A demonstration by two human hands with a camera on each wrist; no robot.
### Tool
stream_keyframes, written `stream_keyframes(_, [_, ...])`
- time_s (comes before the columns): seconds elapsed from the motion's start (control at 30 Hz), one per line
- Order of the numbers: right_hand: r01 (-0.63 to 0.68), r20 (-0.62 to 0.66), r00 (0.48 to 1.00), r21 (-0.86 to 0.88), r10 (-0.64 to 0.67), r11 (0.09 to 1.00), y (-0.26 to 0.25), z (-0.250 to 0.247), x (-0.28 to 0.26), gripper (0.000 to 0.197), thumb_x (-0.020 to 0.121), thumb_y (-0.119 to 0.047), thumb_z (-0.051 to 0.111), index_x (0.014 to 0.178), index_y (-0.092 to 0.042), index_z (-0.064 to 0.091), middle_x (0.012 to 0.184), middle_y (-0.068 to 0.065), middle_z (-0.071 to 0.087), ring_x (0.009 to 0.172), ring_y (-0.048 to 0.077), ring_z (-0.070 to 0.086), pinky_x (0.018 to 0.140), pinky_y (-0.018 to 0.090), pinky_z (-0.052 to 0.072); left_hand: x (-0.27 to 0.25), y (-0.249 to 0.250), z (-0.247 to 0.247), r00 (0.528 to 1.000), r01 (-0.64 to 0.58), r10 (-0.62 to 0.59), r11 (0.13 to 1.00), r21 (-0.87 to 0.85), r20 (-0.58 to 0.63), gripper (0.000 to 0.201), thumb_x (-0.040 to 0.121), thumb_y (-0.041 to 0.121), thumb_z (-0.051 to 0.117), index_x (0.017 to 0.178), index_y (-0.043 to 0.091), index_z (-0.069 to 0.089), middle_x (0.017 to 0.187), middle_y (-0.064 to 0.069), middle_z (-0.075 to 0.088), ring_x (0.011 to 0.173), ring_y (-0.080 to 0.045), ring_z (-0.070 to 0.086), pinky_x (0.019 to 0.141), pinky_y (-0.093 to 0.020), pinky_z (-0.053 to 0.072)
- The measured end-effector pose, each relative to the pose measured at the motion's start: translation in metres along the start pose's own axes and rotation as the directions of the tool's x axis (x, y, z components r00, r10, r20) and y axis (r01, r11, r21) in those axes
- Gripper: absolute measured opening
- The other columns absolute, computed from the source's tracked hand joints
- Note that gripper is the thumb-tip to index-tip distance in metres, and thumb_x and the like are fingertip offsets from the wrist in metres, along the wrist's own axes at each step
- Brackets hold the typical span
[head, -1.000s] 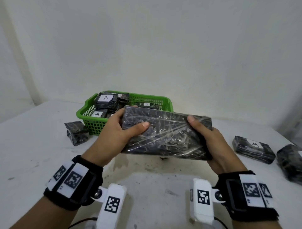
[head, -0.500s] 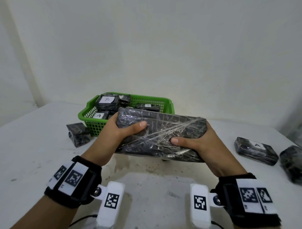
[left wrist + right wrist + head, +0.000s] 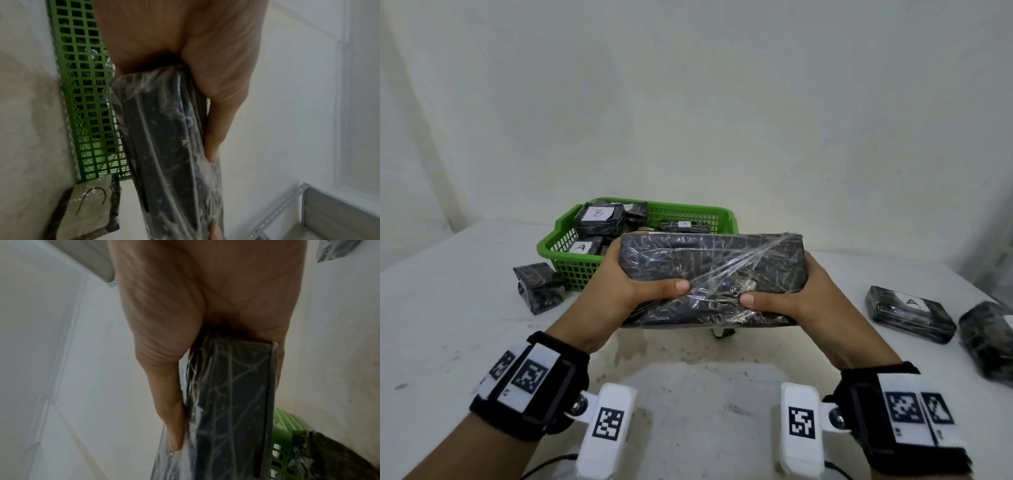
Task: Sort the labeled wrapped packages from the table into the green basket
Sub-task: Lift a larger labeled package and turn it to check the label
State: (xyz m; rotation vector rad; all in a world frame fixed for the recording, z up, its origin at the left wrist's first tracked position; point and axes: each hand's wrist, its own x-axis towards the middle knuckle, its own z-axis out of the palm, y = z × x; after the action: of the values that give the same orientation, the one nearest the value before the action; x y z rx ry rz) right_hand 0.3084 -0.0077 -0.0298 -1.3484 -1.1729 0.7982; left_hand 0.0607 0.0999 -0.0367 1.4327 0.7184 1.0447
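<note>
left hand (image 3: 626,291) and right hand (image 3: 801,294) were raised side by side, thumbs on top, each gripping an end of the large wrapped package (image 3: 712,274), forearms extended forward

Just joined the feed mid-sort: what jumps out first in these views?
A long flat black package in crinkled clear wrap fills the centre, held above the white table by the left hand and right hand, one at each end; no label shows on it. Behind it sits the green plastic mesh basket, already holding packages labelled A and B. Another A-labelled wrapped package lies far right.
</note>
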Motion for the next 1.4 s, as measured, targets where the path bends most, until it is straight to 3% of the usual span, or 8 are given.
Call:
stream_keyframes(0.3, [0.056,-0.032,0.998,-0.065,-0.058,0.996,-0.002,0.007,-0.002,0.083,0.053,-0.025,0.1,0.128,-0.022,0.063,0.115,-0.008,0.079,0.104,0.01,0.077,0.092,0.034,0.062,-0.002,0.002,-0.001,0.998,0.004,-0.012,0.993,0.119,0.06,0.09,0.056,0.019,0.098,0.135,0.014,0.055,0.119,-0.003,0.077,0.108,-0.022,0.075,0.101,-0.045,0.055])
stream_keyframes(0.4, [0.058,-0.091,0.994,0.009,-0.056,0.998,-0.002,0.01,-0.001,0.083,0.054,-0.038,0.096,0.128,-0.022,0.063,0.115,-0.006,0.079,0.104,0.014,0.077,0.089,0.035,0.061,-0.003,0.003,-0.001,0.998,-0.012,0.007,0.997,0.081,0.061,0.088,0.059,0.024,0.099,0.134,0.013,0.055,0.118,-0.003,0.077,0.106,-0.022,0.076,0.094,-0.038,0.059])
stream_keyframes(0.63, [0.064,-0.201,0.978,0.015,-0.06,0.998,-0.001,0.02,0.0,0.075,0.054,-0.048,0.095,0.119,-0.022,0.068,0.106,-0.004,0.081,0.095,0.016,0.079,0.088,0.042,0.063,-0.002,0.001,0.001,0.999,0.004,-0.006,1.0,-0.028,-0.052,0.068,0.075,0.041,0.083,0.131,0.01,0.06,0.112,-0.007,0.079,0.104,-0.028,0.076,0.094,-0.046,0.06])
stream_keyframes(0.8, [0.014,-0.234,0.972,0.062,0.001,0.998,-0.004,0.018,0.0,0.061,0.075,-0.061,0.078,0.121,-0.023,0.068,0.108,-0.002,0.081,0.096,0.018,0.079,0.096,0.047,0.061,0.0,-0.001,0.003,0.999,0.024,-0.027,0.995,-0.094,-0.03,0.057,0.093,0.052,0.066,0.134,0.013,0.061,0.122,-0.009,0.076,0.114,-0.029,0.072,0.106,-0.051,0.051])
stream_keyframes(1.07, [0.068,-0.276,0.961,0.102,-0.037,0.992,-0.013,0.021,-0.003,0.038,0.093,-0.048,0.069,0.116,-0.018,0.071,0.104,-0.001,0.081,0.094,0.016,0.079,0.087,0.039,0.062,0.0,0.001,0.003,0.993,-0.1,0.089,0.983,-0.153,-0.078,0.042,0.089,0.034,0.063,0.121,0.006,0.066,0.11,-0.013,0.078,0.095,-0.025,0.078,0.078,-0.033,0.062])
stream_keyframes(1.17, [0.117,-0.285,0.957,0.189,-0.059,0.975,-0.016,0.018,-0.003,0.047,0.096,-0.047,0.065,0.128,-0.012,0.067,0.113,0.005,0.079,0.104,0.024,0.077,0.088,0.04,0.061,0.0,-0.002,0.004,0.977,-0.182,0.157,0.967,-0.179,-0.144,0.043,0.089,0.032,0.063,0.121,0.003,0.065,0.108,-0.012,0.078,0.094,-0.024,0.077,0.077,-0.033,0.062])
stream_keyframes(1.27, [0.097,-0.215,0.976,0.373,-0.015,0.923,-0.02,0.011,-0.006,0.067,0.093,-0.061,0.056,0.134,-0.009,0.066,0.123,0.01,0.075,0.116,0.033,0.072,0.099,0.054,0.058,0.0,0.001,0.006,0.971,-0.2,0.156,0.946,-0.255,-0.181,0.056,0.092,0.036,0.06,0.135,0.001,0.057,0.118,-0.015,0.075,0.103,-0.029,0.075,0.082,-0.039,0.063])
stream_keyframes(1.4, [-0.193,0.116,0.981,0.574,0.154,0.796,-0.026,0.014,-0.01,0.074,0.091,-0.064,0.053,0.14,-0.009,0.061,0.135,0.021,0.067,0.116,0.049,0.069,0.094,0.063,0.057,0.001,0.004,0.005,0.962,-0.253,0.199,0.905,-0.343,-0.186,0.061,0.097,0.036,0.054,0.145,0.0,0.047,0.135,-0.02,0.066,0.122,-0.037,0.066,0.097,-0.051,0.058])
